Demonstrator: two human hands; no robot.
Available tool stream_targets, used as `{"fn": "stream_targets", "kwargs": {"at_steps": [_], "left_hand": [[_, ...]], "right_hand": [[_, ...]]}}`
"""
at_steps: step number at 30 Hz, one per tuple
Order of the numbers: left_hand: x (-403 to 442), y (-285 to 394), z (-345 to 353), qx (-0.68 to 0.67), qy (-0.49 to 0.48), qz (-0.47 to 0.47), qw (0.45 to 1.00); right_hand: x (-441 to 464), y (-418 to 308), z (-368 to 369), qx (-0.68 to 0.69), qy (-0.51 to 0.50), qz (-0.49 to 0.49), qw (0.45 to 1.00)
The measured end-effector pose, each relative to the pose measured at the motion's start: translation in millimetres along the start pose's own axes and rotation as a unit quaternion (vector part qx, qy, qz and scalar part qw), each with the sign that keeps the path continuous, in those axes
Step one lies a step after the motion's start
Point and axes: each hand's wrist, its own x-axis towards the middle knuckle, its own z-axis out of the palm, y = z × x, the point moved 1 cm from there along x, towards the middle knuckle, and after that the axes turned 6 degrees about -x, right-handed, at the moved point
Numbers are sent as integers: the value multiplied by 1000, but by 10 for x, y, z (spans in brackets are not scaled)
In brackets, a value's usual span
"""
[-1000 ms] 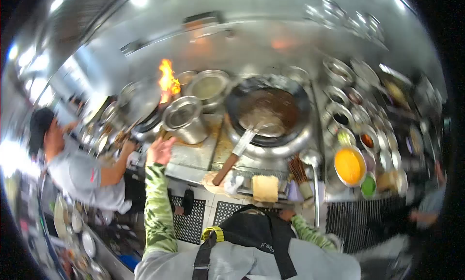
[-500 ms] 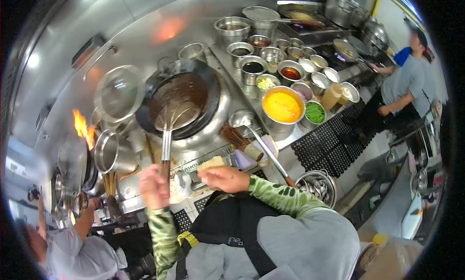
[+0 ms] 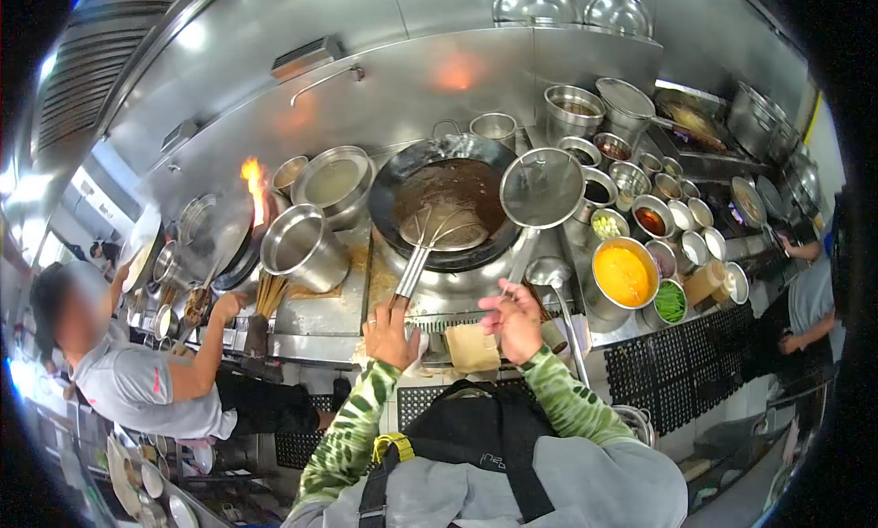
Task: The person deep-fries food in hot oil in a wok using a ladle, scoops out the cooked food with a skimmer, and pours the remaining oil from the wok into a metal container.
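In the head view, my left hand (image 3: 391, 338) is closed over the handle end of a wire skimmer (image 3: 422, 246), its fingers covering the grip. The skimmer's basket rests in the dark liquid of a large black wok (image 3: 389, 203). My right hand (image 3: 516, 325) is at the lower end of a round fine-mesh strainer's (image 3: 542, 188) handle. Its fingers are curled and slightly blurred, with the handle running into them. The strainer's mesh overlaps the wok's right rim. A folded beige cloth (image 3: 473, 347) lies at the counter edge between my hands.
A ladle (image 3: 550, 274) lies right of the strainer. Beyond are a pot of yellow liquid (image 3: 626, 274), chopped greens (image 3: 670, 301) and several seasoning pots. To the left are a tall steel pot (image 3: 306, 247), a bamboo brush (image 3: 267, 299), flames (image 3: 255, 188) and a co-worker (image 3: 151, 354). Another person (image 3: 809, 299) stands right.
The view has swung left. The mesh strainer has gone from the wok's left side to its right. The cloth by my right hand now lies at the counter edge.
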Motion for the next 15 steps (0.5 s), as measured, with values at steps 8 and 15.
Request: {"fn": "stream_targets", "kwargs": {"at_steps": [8,15], "left_hand": [[212,-606,222,63,-137,-116,982],[639,-771,73,-188,-20,-87,978]], "right_hand": [[300,-255,-295,-106,34,-26,993],[627,-260,-459,-103,57,-42,992]]}}
